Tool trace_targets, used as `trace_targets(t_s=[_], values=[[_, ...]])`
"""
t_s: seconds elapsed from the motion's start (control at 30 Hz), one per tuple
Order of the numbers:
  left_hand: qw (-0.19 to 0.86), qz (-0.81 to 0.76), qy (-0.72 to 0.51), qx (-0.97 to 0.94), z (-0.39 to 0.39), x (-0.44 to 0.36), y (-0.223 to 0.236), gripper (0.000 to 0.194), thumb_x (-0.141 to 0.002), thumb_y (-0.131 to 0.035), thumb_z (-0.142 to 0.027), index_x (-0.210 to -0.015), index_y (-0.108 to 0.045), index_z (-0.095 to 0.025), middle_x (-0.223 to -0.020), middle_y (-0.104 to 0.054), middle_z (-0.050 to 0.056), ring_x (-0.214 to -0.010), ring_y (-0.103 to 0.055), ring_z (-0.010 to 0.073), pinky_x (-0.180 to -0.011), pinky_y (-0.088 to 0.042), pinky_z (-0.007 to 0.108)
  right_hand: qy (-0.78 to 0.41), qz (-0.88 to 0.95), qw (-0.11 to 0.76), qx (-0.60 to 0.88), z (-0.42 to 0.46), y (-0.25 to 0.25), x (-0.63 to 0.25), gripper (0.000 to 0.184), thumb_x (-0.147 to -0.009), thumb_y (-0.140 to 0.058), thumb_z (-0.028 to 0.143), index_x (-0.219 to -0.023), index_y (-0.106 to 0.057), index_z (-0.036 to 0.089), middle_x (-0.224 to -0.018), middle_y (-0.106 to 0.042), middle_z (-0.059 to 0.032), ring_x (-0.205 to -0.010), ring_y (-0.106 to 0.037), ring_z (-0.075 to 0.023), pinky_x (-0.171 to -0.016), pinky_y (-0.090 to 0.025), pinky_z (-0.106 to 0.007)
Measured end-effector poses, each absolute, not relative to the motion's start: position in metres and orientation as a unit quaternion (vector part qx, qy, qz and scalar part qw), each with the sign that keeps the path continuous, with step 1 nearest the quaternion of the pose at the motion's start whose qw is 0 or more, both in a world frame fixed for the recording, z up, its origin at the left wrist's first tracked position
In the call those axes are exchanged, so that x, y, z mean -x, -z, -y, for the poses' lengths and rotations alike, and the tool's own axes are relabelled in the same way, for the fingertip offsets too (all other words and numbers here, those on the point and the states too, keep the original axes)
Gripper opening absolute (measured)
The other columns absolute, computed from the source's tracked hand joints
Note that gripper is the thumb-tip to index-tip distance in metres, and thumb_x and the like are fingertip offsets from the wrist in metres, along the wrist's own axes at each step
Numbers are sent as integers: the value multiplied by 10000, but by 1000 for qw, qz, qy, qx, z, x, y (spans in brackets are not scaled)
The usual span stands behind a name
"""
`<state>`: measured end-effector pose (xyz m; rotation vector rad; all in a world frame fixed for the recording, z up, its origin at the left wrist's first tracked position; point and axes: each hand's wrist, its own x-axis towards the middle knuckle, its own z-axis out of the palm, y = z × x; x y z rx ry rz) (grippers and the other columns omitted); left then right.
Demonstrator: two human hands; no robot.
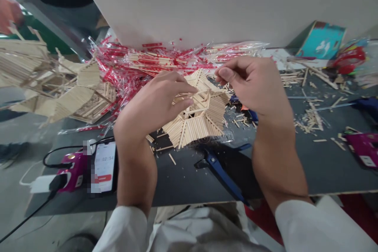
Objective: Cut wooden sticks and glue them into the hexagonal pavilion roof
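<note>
Worktop (183,193), dark and single, carries one stick model (201,126) near its middle, built of pale sticks too many to count and set down between two bare hands. The left hand (159,96) hangs over the model's left side, its grip parted, with a gap between thumb and fingers; whether the fingertips touch the sticks I cannot tell. The right hand (254,84) is raised above the model's right side, clear of it, its grip closed with the thumb and forefinger together; whether a thin piece lies between them is too small to tell. Two white sleeves (124,228) cover the upper forearms.

One blue-handled cutter (224,177) lies just in front of the model, near the worktop's front edge. Two purple boxes (73,169) are in view: one at the left, with one black plug (59,182) and one white adapter (44,184) beside it, the other at the right edge. One phone (104,165), showing timer digits and one red button, lies between the left box and the left forearm.

Behind the model spreads one heap of clear and red wrappers (121,78), uncountable. More stickwork (71,104) stands at the left; I cannot tell whether it is one piece or several. At the right lie many loose offcuts (313,124), and behind them leans one turquoise panel (321,43).
</note>
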<state>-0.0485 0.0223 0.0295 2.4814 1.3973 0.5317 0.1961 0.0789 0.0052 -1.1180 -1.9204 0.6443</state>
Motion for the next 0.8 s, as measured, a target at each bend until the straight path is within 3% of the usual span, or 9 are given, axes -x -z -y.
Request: trace_targets(t_s=[0.13,0.33,0.47,0.57,0.63,0.7,0.8], values=[[125,-476,-180,-852,-20,52,-30,324,-1029,-580,-409,-1233,-785,-262,-1318,-723,79,-1257,-659,267,-1134,-489,454,-288,722,429,460,-78,-7,-204,205,-934,-758,367,-813,-775,202,-727,-749,-50,-570,-626,-157,-542,-531,-345],[127,-483,-160,-852,-12,58,-37,330,-1032,-570,-403,-1259,-755,-250,-1340,-728,81,-1291,-646,272,-1148,-480,451,-299,713,445,452,-77,-6,-212,372,-898,-784,572,-790,-722,221,-672,-712,-43,-531,-604,-152,-497,-514,-335],[113,-504,-153,-843,-8,63,-41,369,-1032,-572,-438,-1314,-706,-242,-1366,-721,83,-1285,-652,274,-1142,-477,437,-238,711,488,447,-81,-4,-217,437,-997,-636,613,-763,-625,243,-557,-557,4,-494,-590,-138,-470,-398,-306],[103,-522,-165,-831,-4,69,-44,386,-1031,-585,-487,-1318,-695,-254,-1390,-713,68,-1283,-660,272,-1138,-473,420,-244,688,523,440,-82,-8,-221,531,-989,-593,679,-670,-543,258,-523,-427,19,-466,-572,-144,-442,-323,-321],[100,-532,-183,-821,0,74,-48,377,-1034,-589,-486,-1314,-695,-257,-1390,-713,61,-1280,-661,272,-1129,-472,418,-241,665,562,429,-82,-13,-226,524,-964,-658,647,-627,-555,259,-505,-423,18,-412,-507,-130,-408,-262,-333],[97,-555,-194,-803,6,79,-54,345,-1040,-593,-448,-1297,-710,-249,-1368,-723,56,-1260,-670,273,-1097,-480,425,-210,637,610,422,-80,-18,-233,435,-949,-741,520,-625,-646,246,-512,-514,-8,-376,-438,-116,-394,-212,-350],[80,-600,-216,-766,17,89,-61,349,-1026,-628,-469,-1267,-739,-242,-1301,-758,39,-1189,-698,278,-1059,-484,438,-166,597,659,427,-79,-21,-245,190,-884,-821,283,-704,-779,240,-602,-663,-60,-407,-487,-148,-403,-295,-370]])
